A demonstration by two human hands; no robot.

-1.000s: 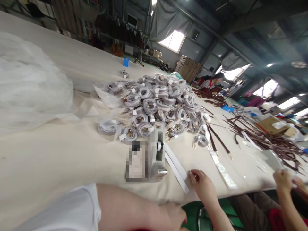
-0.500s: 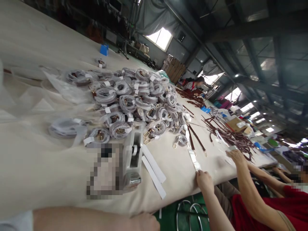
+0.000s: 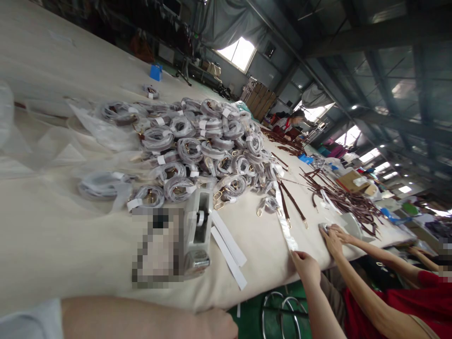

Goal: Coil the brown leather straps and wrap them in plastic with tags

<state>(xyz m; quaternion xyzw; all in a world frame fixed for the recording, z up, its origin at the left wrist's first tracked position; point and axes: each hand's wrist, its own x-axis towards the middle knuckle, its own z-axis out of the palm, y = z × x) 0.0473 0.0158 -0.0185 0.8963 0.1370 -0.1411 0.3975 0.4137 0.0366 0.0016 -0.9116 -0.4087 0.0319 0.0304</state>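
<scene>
My right hand point(image 3: 308, 267) is closed at the table's edge, its fingers pinching the near end of a long, whitish plastic sleeve point(image 3: 286, 228). The sleeve runs away from me across the cloth toward the pile. Low in the view lies my left hand point(image 3: 219, 324), fingers curled; whatever it may hold is cut off by the frame. Beside the sleeve are brown straps point(image 3: 294, 203) with gold clasps and one small wrapped coil point(image 3: 269, 205). A tape dispenser point(image 3: 197, 230) and two white paper strips point(image 3: 229, 252) lie between my hands and the pile.
A big heap of coiled straps in plastic point(image 3: 197, 141) covers the table's middle. Loose plastic bags point(image 3: 95, 127) lie to the left. At right, a co-worker in a red shirt point(image 3: 399, 301) handles a small bundle near many brown straps point(image 3: 339, 197). A metal-framed stool point(image 3: 278, 313) stands below.
The whole view has shifted slightly right. My right hand still grips the sleeve's end. The co-worker's hands have come together on a small bundle, and a dispenser beside them now shows.
</scene>
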